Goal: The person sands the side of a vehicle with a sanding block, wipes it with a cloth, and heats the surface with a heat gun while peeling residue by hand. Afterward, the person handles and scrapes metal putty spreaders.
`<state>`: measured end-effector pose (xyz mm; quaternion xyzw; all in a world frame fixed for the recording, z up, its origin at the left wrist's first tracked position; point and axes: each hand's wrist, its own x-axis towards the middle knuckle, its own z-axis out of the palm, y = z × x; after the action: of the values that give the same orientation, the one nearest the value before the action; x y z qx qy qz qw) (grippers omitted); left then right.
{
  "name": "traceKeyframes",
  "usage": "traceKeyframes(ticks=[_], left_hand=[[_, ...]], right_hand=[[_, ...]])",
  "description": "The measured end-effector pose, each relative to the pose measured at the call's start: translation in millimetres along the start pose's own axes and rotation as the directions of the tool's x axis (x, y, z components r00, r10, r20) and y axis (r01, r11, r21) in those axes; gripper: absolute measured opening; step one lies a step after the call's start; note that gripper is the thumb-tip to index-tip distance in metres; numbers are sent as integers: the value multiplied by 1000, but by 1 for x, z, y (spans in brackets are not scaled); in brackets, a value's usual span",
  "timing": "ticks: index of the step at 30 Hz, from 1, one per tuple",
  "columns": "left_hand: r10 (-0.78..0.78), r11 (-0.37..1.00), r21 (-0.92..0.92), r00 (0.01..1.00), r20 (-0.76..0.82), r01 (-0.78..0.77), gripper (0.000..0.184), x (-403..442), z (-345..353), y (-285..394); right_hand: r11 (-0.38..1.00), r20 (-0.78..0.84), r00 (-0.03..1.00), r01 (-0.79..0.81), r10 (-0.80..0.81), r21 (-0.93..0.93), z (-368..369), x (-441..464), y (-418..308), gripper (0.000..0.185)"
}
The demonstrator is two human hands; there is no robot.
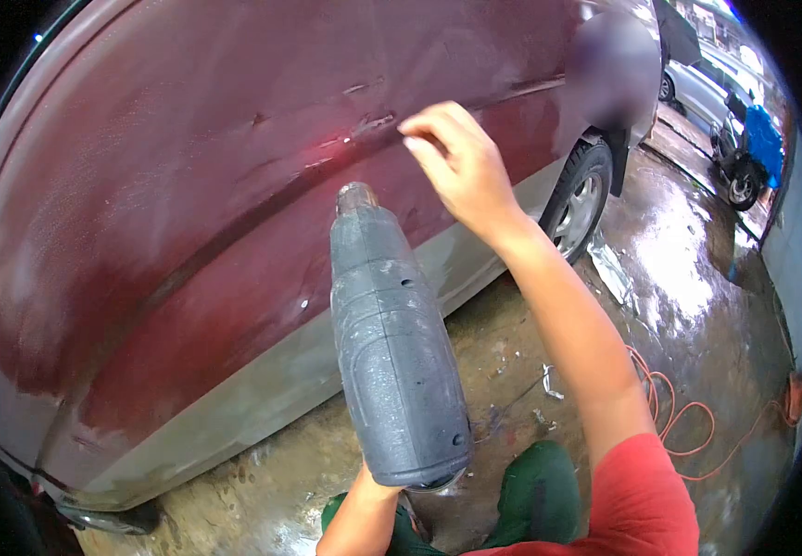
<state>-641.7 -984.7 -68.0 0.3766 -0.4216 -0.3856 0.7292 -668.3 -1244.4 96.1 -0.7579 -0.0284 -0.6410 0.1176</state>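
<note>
A dark grey heat gun [396, 352] points its metal nozzle at the dull red side panel of a vehicle [234, 204]. From below, my left arm reaches behind the tool's body, which hides the fingers of my left hand. My right hand [456, 162] is raised in front of the panel, right of the nozzle, its thumb and fingertips near each other with a small gap. Scratches and small chips [378, 122] mark the panel just left of my right fingertips. A reddish glow shows on the panel above the nozzle.
A vehicle wheel [579, 202] is at the right. An orange cord [697, 431] lies coiled on the wet floor [660, 241]. Farther back stand a motorcycle [742, 176] with a blue cover and a silver car [702, 83]. A blurred patch covers part of the vehicle's upper right.
</note>
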Motion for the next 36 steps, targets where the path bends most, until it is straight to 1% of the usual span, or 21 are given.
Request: traceKeyframes(ticks=[1,3,4,7,8,10,12,14,17,19,20,22,24,26,28,29,31,32,34,35,36], left_hand=[[-5,999,38,998,-55,8,29,-3,0,-1],[-16,993,110,986,-165,35,34,-10,0,-4],[-40,990,131,987,-154,61,36,-11,-6,-1],[41,993,112,994,-99,-30,42,-16,-10,1],[96,979,192,987,-126,-70,40,-16,-11,0],[42,978,208,980,-194,-1,34,-21,-9,5],[-187,971,104,955,-230,215,27,-18,15,49],[-420,894,82,887,-194,441,22,-7,17,79],[-556,816,102,821,-134,569,22,-3,4,88],[-409,881,181,896,-172,437,24,-7,3,79],[-236,922,262,949,-209,287,25,-15,10,67],[-83,933,331,980,-182,140,27,-20,9,62],[-139,942,296,987,-81,157,29,-15,5,73],[-74,916,386,991,-109,111,32,-17,9,72],[-170,876,437,979,-114,203,33,-14,11,82],[-296,840,444,949,-108,313,33,-7,12,99],[-254,842,455,957,-137,289,35,-8,10,97],[-82,873,462,982,-169,152,37,-19,6,74],[181,887,455,967,-182,-80,42,-24,0,43],[269,884,434,948,-167,-175,45,-23,-2,34],[278,897,403,941,-191,-183,48,-26,-4,31]], right_hand=[[997,-6,998,66,-66,-31,11,7,7,10],[996,7,998,57,-56,-74,24,15,12,10],[994,12,998,66,-66,-84,28,18,14,10],[984,40,995,100,-95,-146,34,23,17,10],[981,48,993,111,-105,-161,35,24,17,10],[975,48,991,128,-121,-183,37,25,17,10],[970,30,990,139,-135,-199,38,25,18,10],[961,10,987,161,-163,-224,42,25,19,9],[938,-13,973,219,-231,-268,46,24,24,8],[929,-32,965,241,-260,-280,47,22,27,8],[931,-45,965,238,-260,-275,48,21,27,8],[940,-69,967,219,-244,-261,51,20,26,8],[952,-86,974,185,-212,-245,53,18,24,8],[964,-130,975,149,-181,-221,56,16,21,9],[965,-153,972,143,-179,-220,58,16,21,10],[961,-154,969,154,-192,-232,59,16,23,10],[956,-154,966,168,-208,-241,60,15,26,10],[956,-152,965,173,-213,-238,62,14,28,10],[953,-154,964,176,-217,-246,62,13,31,10],[950,-158,963,175,-220,-257,63,13,30,10],[948,-161,962,174,-222,-268,63,12,30,9]])
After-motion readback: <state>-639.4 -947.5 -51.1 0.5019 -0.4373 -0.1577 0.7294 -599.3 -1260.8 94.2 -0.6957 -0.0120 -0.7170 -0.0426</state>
